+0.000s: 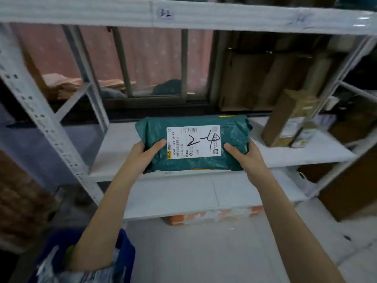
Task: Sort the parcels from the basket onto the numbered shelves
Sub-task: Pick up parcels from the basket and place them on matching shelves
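- A green poly-bag parcel [193, 144] was held over the front edge of the middle shelf board [120, 152], its near edge overhanging the board; whether its far part rested on the board could not be told.
- The white shipping label [193, 142] was seen face up, marked "2-4" by hand.
- The left hand [143, 155] and the right hand [245, 155] were closed on the parcel's two short sides, thumbs laid on top and fingers hidden underneath.
- The wrapping was judged soft, crinkled and somewhat slippery, the contents light and pliable; a hold at both ends was judged sound, since a single-corner hold would let it sag.
- A brown carton [285, 119] was noted leaning at the right of the same shelf, well apart from the parcel; the board to the left was bare.
- The upper beam [183, 15] carried blurred handwritten numbers.
- The blue basket [124, 254] stood at lower left beneath the left forearm, with further parcels inside.
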### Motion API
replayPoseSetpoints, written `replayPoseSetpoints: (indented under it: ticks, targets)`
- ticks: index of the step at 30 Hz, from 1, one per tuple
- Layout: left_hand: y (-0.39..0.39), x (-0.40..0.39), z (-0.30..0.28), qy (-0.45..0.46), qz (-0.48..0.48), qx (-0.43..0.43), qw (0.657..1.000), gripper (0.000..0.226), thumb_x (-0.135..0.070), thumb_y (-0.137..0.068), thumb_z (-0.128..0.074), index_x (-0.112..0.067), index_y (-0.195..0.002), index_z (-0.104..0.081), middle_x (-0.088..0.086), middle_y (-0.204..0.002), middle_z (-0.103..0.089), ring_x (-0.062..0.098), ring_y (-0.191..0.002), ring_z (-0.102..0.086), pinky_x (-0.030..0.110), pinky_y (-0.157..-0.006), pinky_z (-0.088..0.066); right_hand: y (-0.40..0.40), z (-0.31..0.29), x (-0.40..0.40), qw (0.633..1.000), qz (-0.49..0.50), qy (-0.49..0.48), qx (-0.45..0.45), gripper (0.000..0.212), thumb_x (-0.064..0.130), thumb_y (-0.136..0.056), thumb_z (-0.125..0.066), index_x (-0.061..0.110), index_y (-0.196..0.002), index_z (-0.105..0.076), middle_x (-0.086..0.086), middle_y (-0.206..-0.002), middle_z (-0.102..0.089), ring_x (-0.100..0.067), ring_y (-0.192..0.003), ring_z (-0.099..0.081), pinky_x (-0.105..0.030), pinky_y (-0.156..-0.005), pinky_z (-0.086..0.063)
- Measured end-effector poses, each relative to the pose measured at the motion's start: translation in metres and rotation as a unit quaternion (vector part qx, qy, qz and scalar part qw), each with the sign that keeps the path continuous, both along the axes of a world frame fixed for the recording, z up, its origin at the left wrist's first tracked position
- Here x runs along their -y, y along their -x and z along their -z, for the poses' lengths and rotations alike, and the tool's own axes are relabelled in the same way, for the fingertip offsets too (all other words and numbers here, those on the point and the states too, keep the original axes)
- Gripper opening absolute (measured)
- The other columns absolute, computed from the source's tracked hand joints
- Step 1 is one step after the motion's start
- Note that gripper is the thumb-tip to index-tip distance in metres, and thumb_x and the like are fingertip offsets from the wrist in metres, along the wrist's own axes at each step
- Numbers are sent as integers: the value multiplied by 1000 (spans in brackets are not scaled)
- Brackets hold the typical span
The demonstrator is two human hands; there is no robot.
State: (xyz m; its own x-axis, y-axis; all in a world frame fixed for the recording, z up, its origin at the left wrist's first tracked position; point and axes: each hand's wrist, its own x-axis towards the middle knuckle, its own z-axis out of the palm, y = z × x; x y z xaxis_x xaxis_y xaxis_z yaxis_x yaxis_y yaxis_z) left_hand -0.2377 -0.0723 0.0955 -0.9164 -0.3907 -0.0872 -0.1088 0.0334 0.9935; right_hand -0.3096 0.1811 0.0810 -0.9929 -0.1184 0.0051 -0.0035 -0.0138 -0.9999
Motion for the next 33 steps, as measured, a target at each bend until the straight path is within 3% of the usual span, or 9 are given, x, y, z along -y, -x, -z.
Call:
replayPoseSetpoints:
  ticks: [3,5,8,11,17,21,26,30,33]
  targets:
    - [34,-66,-3,15,59,1,998,14,-36,-84,-65,-28,-94,-60,-11,-89,-68,5,-80,-66,11,-52,-51,10,0,-74,999,44,2,-4,41,20,-80,-73,22,-116,-53,5,-110,-66,-15,-101,-64,-36,-81,-55]
    - [54,-112,-4,21,86,3,996,21,-36,-85,-65,-24,-101,-60,-11,-90,-68,5,-81,-66,12,-54,-50,14,-1,-123,998,64,2,-8,40,20,-81,-72,24,-115,-52,8,-108,-65,-13,-99,-64,-37,-75,-57]
    - [81,-182,-5,23,125,1,992,32,-38,-84,-66,-21,-110,-60,-10,-93,-69,8,-85,-67,16,-58,-51,19,-6,-194,995,96,5,-9,39,21,-83,-71,24,-116,-50,11,-105,-64,-8,-94,-63,-30,-65,-58]
    - [102,-244,-7,22,155,-8,988,29,-36,-85,-65,-22,-109,-60,-12,-92,-69,5,-85,-67,16,-61,-50,24,-10,-256,991,130,3,-16,40,23,-81,-72,24,-116,-52,11,-107,-64,-9,-97,-64,-26,-69,-57]
    - [132,-333,-21,36,200,-31,979,22,-35,-85,-65,-24,-103,-61,-15,-90,-69,-6,-72,-67,8,-56,-50,32,-25,-346,986,165,7,-30,40,23,-81,-72,26,-114,-52,10,-108,-64,-8,-96,-64,-20,-68,-56]
    - [154,-369,-41,53,218,-48,973,25,-37,-85,-65,-25,-107,-60,-14,-92,-69,-2,-76,-67,10,-52,-50,44,-41,-381,982,180,17,-45,43,25,-80,-71,25,-117,-50,11,-109,-63,-8,-95,-64,-21,-70,-58]
    - [184,-400,-89,89,221,-104,966,34,-37,-83,-66,-19,-112,-60,-13,-96,-68,2,-86,-65,13,-59,-51,68,-78,-409,975,204,23,-90,36,25,-81,-69,29,-112,-51,13,-105,-63,-4,-91,-64,-14,-61,-54]
    - [212,-423,-150,136,226,-201,943,5,-32,-85,-64,-30,-88,-60,-26,-72,-69,-10,-73,-66,4,-54,-46,98,-137,-432,962,222,15,-161,26,26,-80,-67,35,-100,-52,13,-102,-64,-3,-88,-64,-13,-60,-54]
    - [231,-438,-206,161,203,-274,926,13,-43,-80,-63,-31,-84,-58,-22,-78,-68,-7,-73,-65,9,-57,-48,122,-195,-447,945,235,3,-227,23,27,-80,-67,34,-98,-54,11,-100,-66,-4,-86,-66,-17,-63,-55]
